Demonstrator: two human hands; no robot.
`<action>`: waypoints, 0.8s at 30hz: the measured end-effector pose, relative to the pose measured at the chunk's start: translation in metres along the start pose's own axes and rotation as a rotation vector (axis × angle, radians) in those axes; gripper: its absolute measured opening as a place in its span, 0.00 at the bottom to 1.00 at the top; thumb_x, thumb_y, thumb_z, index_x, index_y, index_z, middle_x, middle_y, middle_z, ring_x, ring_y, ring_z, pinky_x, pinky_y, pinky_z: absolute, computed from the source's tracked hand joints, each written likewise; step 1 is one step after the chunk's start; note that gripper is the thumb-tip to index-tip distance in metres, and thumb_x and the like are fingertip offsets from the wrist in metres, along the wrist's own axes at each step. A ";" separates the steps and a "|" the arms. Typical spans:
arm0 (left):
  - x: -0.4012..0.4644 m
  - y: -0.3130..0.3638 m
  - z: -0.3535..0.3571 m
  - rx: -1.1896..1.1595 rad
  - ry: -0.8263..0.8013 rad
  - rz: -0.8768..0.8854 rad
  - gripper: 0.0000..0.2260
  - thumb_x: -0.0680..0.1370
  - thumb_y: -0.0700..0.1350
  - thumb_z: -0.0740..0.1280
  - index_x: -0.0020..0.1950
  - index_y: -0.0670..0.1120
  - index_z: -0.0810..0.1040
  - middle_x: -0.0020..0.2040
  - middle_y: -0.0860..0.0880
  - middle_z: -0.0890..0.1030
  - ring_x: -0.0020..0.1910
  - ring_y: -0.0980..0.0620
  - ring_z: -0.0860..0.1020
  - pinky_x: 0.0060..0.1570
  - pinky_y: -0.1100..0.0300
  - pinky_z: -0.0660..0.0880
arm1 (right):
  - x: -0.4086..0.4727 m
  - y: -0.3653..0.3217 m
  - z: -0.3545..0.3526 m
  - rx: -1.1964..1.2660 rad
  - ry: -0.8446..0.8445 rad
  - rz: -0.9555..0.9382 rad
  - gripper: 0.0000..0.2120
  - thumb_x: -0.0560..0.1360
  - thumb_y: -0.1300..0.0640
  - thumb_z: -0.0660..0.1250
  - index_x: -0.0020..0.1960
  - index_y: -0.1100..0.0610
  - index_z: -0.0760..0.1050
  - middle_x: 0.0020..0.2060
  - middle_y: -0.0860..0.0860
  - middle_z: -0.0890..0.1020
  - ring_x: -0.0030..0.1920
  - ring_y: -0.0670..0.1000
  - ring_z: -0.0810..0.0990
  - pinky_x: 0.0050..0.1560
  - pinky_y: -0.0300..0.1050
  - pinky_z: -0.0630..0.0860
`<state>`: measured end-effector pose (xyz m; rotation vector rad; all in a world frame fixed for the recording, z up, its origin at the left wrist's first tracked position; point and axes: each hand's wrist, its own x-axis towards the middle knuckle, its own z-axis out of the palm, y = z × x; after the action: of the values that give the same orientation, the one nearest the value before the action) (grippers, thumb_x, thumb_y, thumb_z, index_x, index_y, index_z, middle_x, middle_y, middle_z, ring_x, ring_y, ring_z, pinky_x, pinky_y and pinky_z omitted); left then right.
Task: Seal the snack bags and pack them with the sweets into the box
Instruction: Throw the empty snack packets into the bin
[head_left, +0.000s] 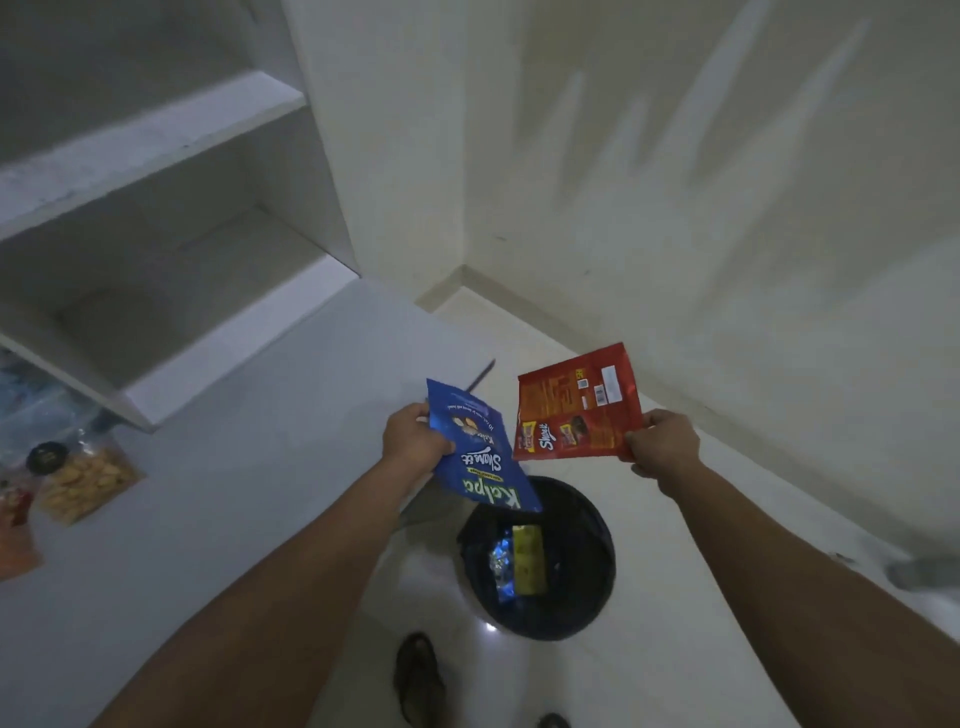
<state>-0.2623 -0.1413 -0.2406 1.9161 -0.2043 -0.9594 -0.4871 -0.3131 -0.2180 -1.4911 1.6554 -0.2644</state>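
Note:
My left hand (413, 441) grips a flat blue snack wrapper (483, 457) by its left edge, and the wrapper hangs upside down over a black bin (587, 613) on the floor. My right hand (662, 439) holds a flat red snack wrapper (574, 410) by its right edge, above and beyond the bin. Inside the bin lie a yellow wrapper (529, 558) and a crumpled blue one (500, 564). On the white table at far left sits a clear bag of yellow snacks (85, 483), with a small black round object (45, 457) beside it.
The white table (234, 493) fills the left half, with open white shelves (156, 218) behind it. More clear bags lie at the left edge (15, 525). The bin stands on pale floor tiles by the table's corner. A dark sandal (418, 680) shows at bottom centre. Walls close in on the right.

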 end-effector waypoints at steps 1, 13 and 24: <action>-0.008 -0.006 0.014 0.028 -0.002 0.016 0.17 0.65 0.28 0.72 0.46 0.46 0.77 0.49 0.40 0.82 0.48 0.40 0.81 0.49 0.44 0.80 | 0.000 0.015 -0.009 -0.017 -0.003 0.014 0.07 0.74 0.57 0.70 0.45 0.60 0.75 0.39 0.57 0.82 0.36 0.57 0.83 0.34 0.46 0.80; -0.006 -0.143 0.130 0.238 -0.061 0.014 0.12 0.69 0.28 0.68 0.49 0.40 0.77 0.49 0.39 0.82 0.48 0.38 0.81 0.49 0.42 0.80 | 0.033 0.183 -0.004 -0.184 -0.071 0.080 0.08 0.71 0.54 0.71 0.40 0.57 0.75 0.36 0.55 0.83 0.37 0.57 0.84 0.45 0.53 0.83; 0.075 -0.282 0.172 0.464 -0.050 -0.011 0.12 0.68 0.32 0.70 0.51 0.40 0.79 0.48 0.42 0.83 0.47 0.42 0.80 0.47 0.50 0.79 | 0.090 0.294 0.115 -0.310 -0.165 0.105 0.11 0.75 0.53 0.66 0.52 0.59 0.78 0.45 0.56 0.84 0.41 0.55 0.82 0.46 0.47 0.80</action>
<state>-0.3992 -0.1449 -0.5507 2.3149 -0.4807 -1.0325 -0.6045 -0.2732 -0.5215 -1.5967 1.6880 0.1781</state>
